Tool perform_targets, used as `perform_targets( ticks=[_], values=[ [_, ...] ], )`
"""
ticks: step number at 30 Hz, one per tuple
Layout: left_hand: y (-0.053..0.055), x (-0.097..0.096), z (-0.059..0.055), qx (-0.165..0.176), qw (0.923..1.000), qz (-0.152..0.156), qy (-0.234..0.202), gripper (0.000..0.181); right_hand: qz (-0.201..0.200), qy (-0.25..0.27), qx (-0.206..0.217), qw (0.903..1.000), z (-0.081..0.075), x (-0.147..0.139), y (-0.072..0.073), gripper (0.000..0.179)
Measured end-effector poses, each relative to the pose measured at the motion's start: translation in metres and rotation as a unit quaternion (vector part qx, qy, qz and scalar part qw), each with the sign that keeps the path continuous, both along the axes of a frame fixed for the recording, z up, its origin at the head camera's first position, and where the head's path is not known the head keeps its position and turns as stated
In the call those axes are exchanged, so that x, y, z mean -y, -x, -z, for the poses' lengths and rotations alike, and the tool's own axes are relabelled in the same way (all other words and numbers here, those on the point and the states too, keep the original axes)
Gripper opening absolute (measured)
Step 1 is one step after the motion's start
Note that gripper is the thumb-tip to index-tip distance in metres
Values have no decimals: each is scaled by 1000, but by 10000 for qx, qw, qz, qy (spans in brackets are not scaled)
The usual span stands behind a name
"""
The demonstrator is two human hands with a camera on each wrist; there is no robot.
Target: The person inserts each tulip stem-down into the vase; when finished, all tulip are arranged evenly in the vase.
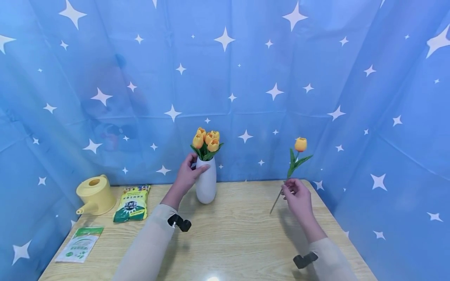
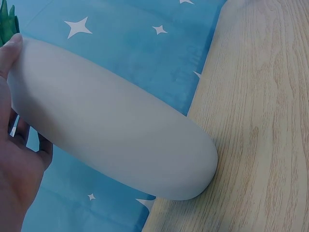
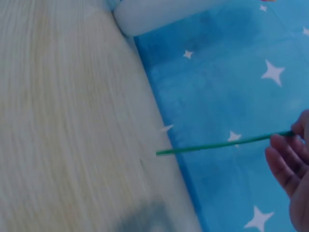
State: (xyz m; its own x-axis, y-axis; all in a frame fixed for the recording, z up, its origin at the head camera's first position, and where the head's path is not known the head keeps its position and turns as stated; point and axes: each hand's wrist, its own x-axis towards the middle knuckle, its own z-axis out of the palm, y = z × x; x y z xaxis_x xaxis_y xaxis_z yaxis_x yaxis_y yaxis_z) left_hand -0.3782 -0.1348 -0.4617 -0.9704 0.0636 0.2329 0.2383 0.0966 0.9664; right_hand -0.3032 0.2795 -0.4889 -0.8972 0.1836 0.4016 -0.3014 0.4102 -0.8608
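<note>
A tall white vase [image 1: 206, 183] stands near the back of the table, holding several orange-yellow tulips [image 1: 207, 139] with green leaves. My left hand [image 1: 187, 174] grips the vase near its neck, thumb across the front and fingers round the far side. In the left wrist view the smooth vase body [image 2: 116, 116] fills the middle. Over on the right, my right hand [image 1: 297, 196] pinches the stem of a single orange tulip [image 1: 300, 144], bloom up and stem slanting down to the left. The lower stem [image 3: 212, 146] shows in the right wrist view, below the fingertips.
A yellow watering can [image 1: 96, 195] stands at the table's left, spout towards the front. Beside it lies a yellow and green packet [image 1: 133, 203]. A flatter white and green packet [image 1: 80, 245] lies nearer the front left. A blue star-patterned curtain [image 1: 246, 78] hangs round the table.
</note>
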Motion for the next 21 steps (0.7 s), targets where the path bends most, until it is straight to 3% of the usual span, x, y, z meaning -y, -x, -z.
perform_targets(
  ticks=[5,10,21],
  values=[
    [0,0,1,-34,10000,19,-16,57,-147,189,-103,9997,-11,13,2,12],
    [-2,-1,0,-67,10000,38,-58,57,-373,411,-356,9978,-9,19,13,17],
    [0,0,0,-65,10000,26,-37,56,-784,397,-665,9939,-29,43,22,20]
  ],
)
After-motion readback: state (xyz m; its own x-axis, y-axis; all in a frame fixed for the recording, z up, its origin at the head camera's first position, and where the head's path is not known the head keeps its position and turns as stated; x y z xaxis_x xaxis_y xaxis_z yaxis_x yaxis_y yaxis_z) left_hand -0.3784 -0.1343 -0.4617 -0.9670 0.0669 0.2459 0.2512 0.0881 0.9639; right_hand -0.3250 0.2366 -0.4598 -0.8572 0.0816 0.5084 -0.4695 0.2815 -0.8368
